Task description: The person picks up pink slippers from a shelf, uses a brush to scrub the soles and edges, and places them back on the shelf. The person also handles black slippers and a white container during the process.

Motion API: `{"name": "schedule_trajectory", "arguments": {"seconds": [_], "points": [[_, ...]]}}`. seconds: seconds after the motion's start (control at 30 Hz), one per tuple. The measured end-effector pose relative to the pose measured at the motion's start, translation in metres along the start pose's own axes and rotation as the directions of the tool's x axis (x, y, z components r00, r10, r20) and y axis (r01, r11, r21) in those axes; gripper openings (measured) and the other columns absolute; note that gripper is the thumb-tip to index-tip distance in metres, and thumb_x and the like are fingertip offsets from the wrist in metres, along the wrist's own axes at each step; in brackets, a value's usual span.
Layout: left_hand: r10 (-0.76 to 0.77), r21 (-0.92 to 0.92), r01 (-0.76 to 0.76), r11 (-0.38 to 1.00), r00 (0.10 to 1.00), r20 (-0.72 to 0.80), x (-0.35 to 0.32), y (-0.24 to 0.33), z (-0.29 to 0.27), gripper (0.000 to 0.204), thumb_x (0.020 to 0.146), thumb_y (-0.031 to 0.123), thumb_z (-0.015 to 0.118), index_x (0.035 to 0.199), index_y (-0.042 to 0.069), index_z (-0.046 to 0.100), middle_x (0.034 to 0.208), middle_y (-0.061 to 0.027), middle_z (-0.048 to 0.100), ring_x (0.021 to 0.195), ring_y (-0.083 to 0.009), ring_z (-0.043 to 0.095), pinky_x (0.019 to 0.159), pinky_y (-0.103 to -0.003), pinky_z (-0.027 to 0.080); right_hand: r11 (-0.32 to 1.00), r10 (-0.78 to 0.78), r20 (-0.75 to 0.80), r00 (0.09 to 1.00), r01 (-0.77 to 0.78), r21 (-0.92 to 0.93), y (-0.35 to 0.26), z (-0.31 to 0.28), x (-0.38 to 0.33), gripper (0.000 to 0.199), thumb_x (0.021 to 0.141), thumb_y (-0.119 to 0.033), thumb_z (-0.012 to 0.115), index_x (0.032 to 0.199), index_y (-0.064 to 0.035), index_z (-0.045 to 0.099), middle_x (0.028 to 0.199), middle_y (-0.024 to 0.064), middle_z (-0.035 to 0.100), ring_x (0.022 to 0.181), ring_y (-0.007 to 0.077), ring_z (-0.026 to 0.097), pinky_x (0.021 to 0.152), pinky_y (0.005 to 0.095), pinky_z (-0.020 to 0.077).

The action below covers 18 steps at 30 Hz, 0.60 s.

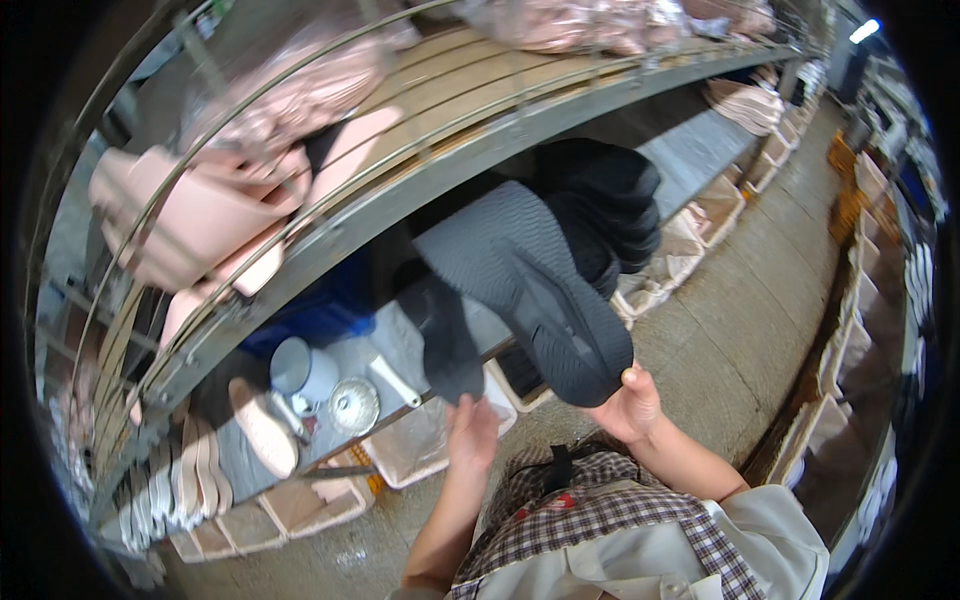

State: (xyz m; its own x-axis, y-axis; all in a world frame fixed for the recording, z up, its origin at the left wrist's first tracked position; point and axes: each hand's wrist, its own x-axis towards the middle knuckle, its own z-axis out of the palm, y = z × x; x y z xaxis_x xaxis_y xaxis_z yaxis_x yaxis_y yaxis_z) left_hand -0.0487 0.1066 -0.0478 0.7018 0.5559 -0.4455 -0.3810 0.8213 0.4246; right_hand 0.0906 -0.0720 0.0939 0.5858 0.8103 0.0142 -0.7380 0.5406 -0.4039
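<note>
A large dark grey shoe sole [545, 290] with a ribbed tread slants up from my right hand [628, 405], whose thumb and fingers grip its near end. My left hand [472, 432], somewhat blurred, is closed on the lower end of a thinner black sole-shaped piece [450, 345]. The upper part of that black piece lies in shadow behind the grey sole. Just beyond, a stack of black soles [600, 200] rests on the grey lower shelf.
Left on the lower shelf [235, 445] are a pale blue mug [303, 370], a round shiny dish [354, 405], a white-handled tool [395, 382] and pale soles [262, 428]. Pink sheets [210, 215] lie on the upper rack. White bins [430, 445] stand below; more line the right aisle.
</note>
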Motion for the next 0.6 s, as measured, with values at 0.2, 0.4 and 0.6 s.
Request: {"name": "schedule_trajectory", "arguments": {"seconds": [0.2,0.4,0.6], "points": [[0.056,0.105,-0.057,0.993,0.998,0.012,0.011,-0.009,0.015,0.014,0.086,0.010,0.063,0.099,0.014,0.058,0.095,-0.0006,0.065,0.092,-0.0146,0.061,0.077,-0.030,0.048,0.993,0.079,-0.079,0.994,-0.086,-0.082,0.063,-0.007,0.058,0.070,0.085,0.000,0.056,0.143,-0.0111,0.018,0.134,0.0135,0.039,0.121,0.0236,0.043,0.101,0.0417,0.0366],[0.118,0.323,-0.101,0.941,0.992,-0.033,-0.010,0.003,0.018,0.040,0.084,0.005,0.062,0.120,0.013,0.047,0.121,-0.0018,0.051,0.101,-0.0154,0.054,0.078,-0.030,0.045,0.825,0.263,-0.246,0.933,-0.350,-0.444,0.080,-0.029,0.085,0.070,0.083,-0.008,0.064,0.141,-0.0027,0.024,0.116,0.0120,0.055,0.109,0.0195,0.052,0.094,0.0336,0.0411],[0.378,0.428,-0.381,0.819,0.921,0.097,-0.024,0.021,0.031,0.063,0.091,0.033,0.051,0.141,0.008,0.021,0.140,-0.0097,0.032,0.123,-0.0209,0.037,0.092,-0.039,0.037,0.764,0.209,-0.089,0.974,-0.220,-0.606,0.084,-0.027,0.108,0.075,0.082,-0.014,0.066,0.143,-0.0018,0.023,0.136,0.0137,0.040,0.123,0.0203,0.039,0.103,0.0312,0.0308]]}}
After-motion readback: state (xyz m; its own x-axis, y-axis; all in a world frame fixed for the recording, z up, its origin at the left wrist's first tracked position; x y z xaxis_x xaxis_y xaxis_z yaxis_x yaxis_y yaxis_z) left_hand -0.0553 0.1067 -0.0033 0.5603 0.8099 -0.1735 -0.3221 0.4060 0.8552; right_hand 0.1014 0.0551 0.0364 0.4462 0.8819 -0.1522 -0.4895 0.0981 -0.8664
